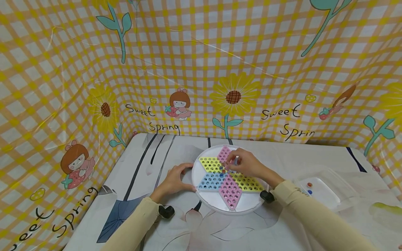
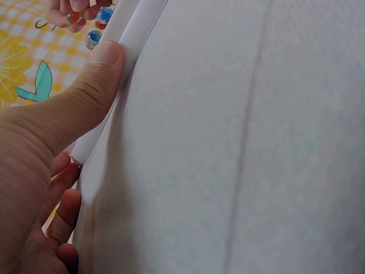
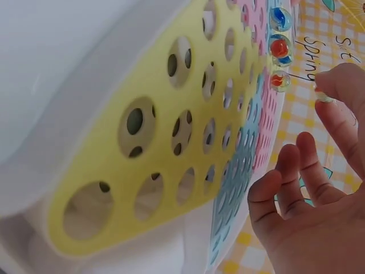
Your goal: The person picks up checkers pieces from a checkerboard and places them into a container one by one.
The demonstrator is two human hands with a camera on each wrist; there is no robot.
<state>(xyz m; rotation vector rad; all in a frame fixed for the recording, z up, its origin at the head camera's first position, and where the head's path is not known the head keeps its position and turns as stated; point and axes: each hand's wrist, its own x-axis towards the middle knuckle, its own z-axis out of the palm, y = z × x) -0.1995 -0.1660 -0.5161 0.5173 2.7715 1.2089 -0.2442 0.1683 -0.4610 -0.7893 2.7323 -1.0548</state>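
Observation:
A round white Chinese checkers board (image 1: 208, 199) with a pink, yellow and blue star of holes lies on the table. My left hand (image 1: 172, 179) rests against its left rim, thumb and fingertips spread along the edge; the left wrist view shows the thumb (image 2: 94, 85) touching the rim. Over the star's middle, my right hand (image 1: 248, 164) pinches a small glass marble (image 3: 323, 93) with a red-orange core between thumb and index finger. Beside those fingers, a blue marble (image 3: 280, 19), a red marble (image 3: 279, 48) and a red-yellow marble (image 3: 279, 80) sit on the board.
Right of the board is a clear plastic box (image 1: 348, 193) with a red marble (image 1: 309, 184) and a blue marble (image 1: 310, 192) inside. A floral cloth (image 1: 163, 150) covers the table. Yellow checked sheeting (image 1: 201, 69) hangs behind and at the left.

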